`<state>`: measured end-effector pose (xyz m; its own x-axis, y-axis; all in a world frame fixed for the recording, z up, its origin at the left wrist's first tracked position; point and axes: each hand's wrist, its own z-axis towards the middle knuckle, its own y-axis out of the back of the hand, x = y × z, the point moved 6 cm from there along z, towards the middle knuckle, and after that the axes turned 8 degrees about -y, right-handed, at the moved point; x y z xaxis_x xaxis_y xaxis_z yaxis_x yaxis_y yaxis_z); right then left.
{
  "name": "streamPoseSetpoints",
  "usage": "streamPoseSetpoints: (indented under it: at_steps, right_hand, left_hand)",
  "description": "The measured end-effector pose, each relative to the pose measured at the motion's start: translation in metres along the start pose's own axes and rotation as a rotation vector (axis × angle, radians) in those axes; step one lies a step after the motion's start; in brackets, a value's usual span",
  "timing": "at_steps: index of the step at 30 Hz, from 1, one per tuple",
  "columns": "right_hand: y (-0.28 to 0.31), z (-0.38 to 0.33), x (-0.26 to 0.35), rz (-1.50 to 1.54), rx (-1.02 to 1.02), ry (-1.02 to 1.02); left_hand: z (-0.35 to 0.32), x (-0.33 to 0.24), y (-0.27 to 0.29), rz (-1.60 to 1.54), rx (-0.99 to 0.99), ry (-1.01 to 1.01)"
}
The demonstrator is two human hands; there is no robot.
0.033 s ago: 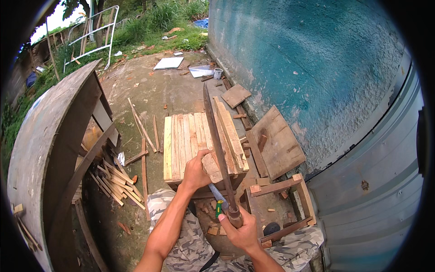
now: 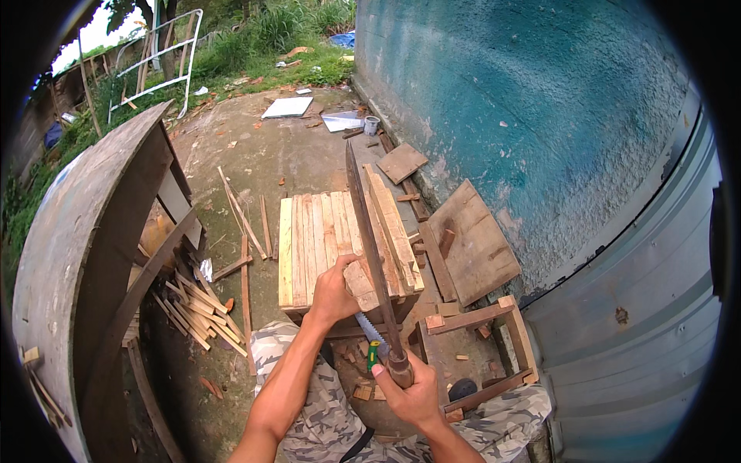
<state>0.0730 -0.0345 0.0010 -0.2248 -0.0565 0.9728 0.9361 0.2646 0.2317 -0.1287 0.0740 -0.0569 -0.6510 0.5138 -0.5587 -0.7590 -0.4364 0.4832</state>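
My left hand (image 2: pixel 333 292) presses a small pale wooden block (image 2: pixel 360 284) onto the near edge of a slatted wooden platform (image 2: pixel 309 239). In my right hand (image 2: pixel 413 397) is the round wooden handle of a long machete (image 2: pixel 367 224). Its dark blade points away from me and lies against the right side of the block. Just below the block, between my hands, a small saw with a green handle (image 2: pixel 369 336) pokes out. My knees in camouflage trousers (image 2: pixel 340 417) are under both arms.
A large curved wooden panel (image 2: pixel 85 255) stands at the left with a heap of thin sticks (image 2: pixel 197 309) at its foot. A square board (image 2: pixel 471 243) and an open wooden frame (image 2: pixel 494 347) lie by the teal wall (image 2: pixel 525 92). Grey corrugated metal (image 2: pixel 641 339) is at the right.
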Motion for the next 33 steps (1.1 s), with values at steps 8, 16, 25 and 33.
streamPoseSetpoints:
  at_steps: [8,16,25,33]
  right_hand:
    - [0.001,0.005,0.0,-0.003,-0.004,0.002]
    - [0.001,0.004,0.003,0.006,-0.013,0.019]
    - [0.001,0.005,0.007,-0.022,-0.017,0.035]
    - [0.005,0.013,0.02,-0.044,0.022,-0.09]
  left_hand:
    - [0.006,0.008,-0.003,0.043,0.018,-0.025]
    - [0.005,0.008,-0.003,0.081,0.006,-0.048]
    - [0.001,0.016,-0.006,0.044,0.009,0.018]
    - [0.012,0.01,-0.004,0.045,0.031,0.023]
